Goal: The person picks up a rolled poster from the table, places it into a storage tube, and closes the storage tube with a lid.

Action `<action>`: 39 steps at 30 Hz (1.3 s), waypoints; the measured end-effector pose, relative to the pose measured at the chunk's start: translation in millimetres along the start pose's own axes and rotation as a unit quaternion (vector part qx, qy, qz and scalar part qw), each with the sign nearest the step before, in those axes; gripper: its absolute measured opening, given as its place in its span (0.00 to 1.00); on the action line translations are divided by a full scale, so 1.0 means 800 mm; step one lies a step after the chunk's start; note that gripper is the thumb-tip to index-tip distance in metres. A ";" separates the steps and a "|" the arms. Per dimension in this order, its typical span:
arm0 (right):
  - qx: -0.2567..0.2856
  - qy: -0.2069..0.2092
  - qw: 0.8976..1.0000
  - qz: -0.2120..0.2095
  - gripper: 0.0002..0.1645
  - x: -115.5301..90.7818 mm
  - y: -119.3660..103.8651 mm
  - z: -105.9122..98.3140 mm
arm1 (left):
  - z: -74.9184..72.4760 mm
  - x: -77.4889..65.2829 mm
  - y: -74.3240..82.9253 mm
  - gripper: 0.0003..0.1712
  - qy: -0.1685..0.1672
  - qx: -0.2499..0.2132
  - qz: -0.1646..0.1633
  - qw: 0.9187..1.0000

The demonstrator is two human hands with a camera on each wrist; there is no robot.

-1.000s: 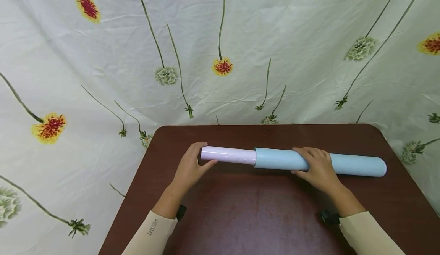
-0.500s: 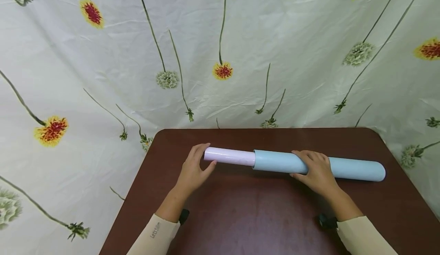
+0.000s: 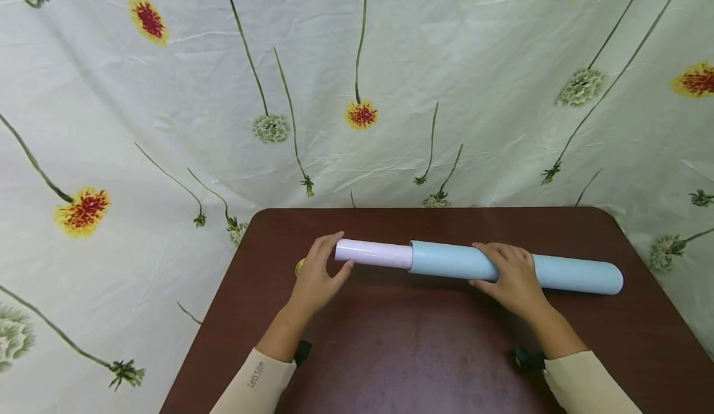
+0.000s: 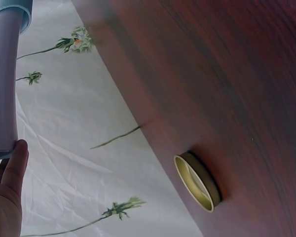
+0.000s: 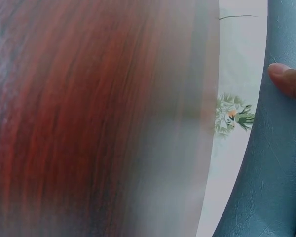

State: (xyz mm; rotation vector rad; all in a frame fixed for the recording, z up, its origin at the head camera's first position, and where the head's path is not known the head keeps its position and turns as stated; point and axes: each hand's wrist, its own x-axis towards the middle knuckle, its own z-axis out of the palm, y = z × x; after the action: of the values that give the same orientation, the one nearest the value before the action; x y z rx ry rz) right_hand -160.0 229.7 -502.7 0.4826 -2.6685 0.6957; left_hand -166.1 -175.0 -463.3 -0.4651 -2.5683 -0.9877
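A pale lilac roll (image 3: 375, 253) sticks out of the left mouth of a long light-blue tube (image 3: 574, 274). My left hand (image 3: 315, 276) holds the roll's outer end, thumb on the near side and fingertips on the far side. In the left wrist view, fingers (image 4: 15, 170) touch the roll (image 4: 4, 84) right at its end rim, and the blue tube's mouth (image 4: 25, 17) shows at the top. My right hand (image 3: 515, 277) grips the blue tube around its middle, fingers over the top. The right wrist view shows one digit (image 5: 291, 81) against the blue surface (image 5: 271, 163).
A shallow round gold lid (image 4: 197, 182) stands on its rim on the dark brown table (image 4: 237, 98); in the head view it mostly hides behind the left hand. Behind the table hangs a white cloth (image 3: 480, 61) printed with flowers.
The lilac roll has slid a little farther right into the blue tube, with the left hand following it. A bit of the gold lid now shows beside that hand. The right hand keeps its grip.
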 end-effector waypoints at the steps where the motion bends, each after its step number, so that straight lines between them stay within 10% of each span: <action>1: 0.000 0.001 1.000 0.000 0.48 0.000 0.000 0.000 | 0.001 0.000 0.000 0.36 0.000 -0.002 -0.001 1.000; 39: 0.007 0.015 1.000 -0.008 0.48 -0.001 -0.010 0.005 | 0.037 -0.013 0.011 0.30 0.017 -0.057 0.009 0.998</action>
State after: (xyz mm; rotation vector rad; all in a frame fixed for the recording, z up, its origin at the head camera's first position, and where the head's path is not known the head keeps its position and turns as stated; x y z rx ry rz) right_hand -157.1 221.5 -503.0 0.4930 -2.6300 0.7127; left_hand -159.4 -150.2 -483.6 -0.4963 -2.4819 -1.1297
